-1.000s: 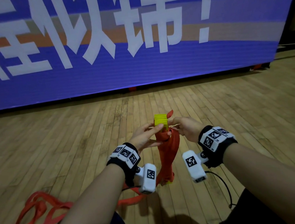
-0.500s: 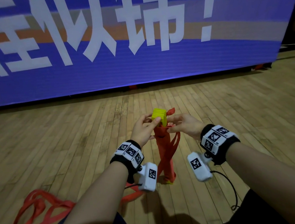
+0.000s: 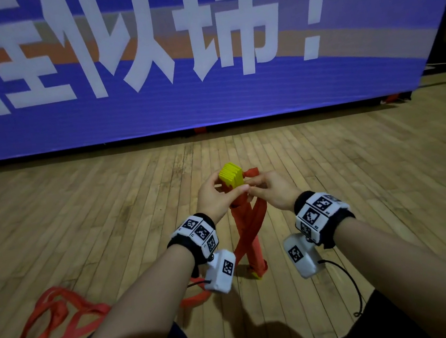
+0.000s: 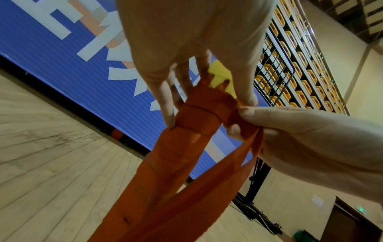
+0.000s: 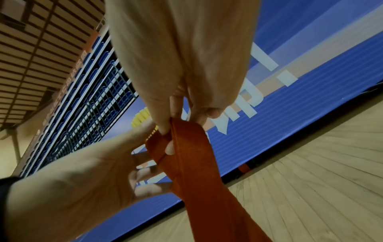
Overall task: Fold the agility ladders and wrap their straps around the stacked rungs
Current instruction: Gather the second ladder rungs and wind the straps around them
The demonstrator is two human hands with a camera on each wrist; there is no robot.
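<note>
A stack of yellow rungs (image 3: 231,178) stands upright on the wooden floor, its lower part wound in orange strap (image 3: 247,230). My left hand (image 3: 215,197) grips the wrapped stack (image 4: 199,114) near its top, thumb on one side and fingers on the other. My right hand (image 3: 267,191) pinches a fold of the orange strap (image 5: 176,139) right beside the stack, close to my left thumb. A short strap end (image 3: 251,171) sticks out by the yellow top. A loose loop of strap (image 4: 238,160) hangs from my right hand.
More orange strap (image 3: 55,318) lies in loops on the floor at the lower left and trails toward the stack's base. A big blue banner (image 3: 176,63) with white characters stands behind. Wooden floor (image 3: 356,181) spreads all round. A black cable (image 3: 353,290) hangs from my right wrist.
Both hands have closed in on the top of the stack. My right hand moved left until its fingers meet my left thumb, drawing the strap tight against the rungs.
</note>
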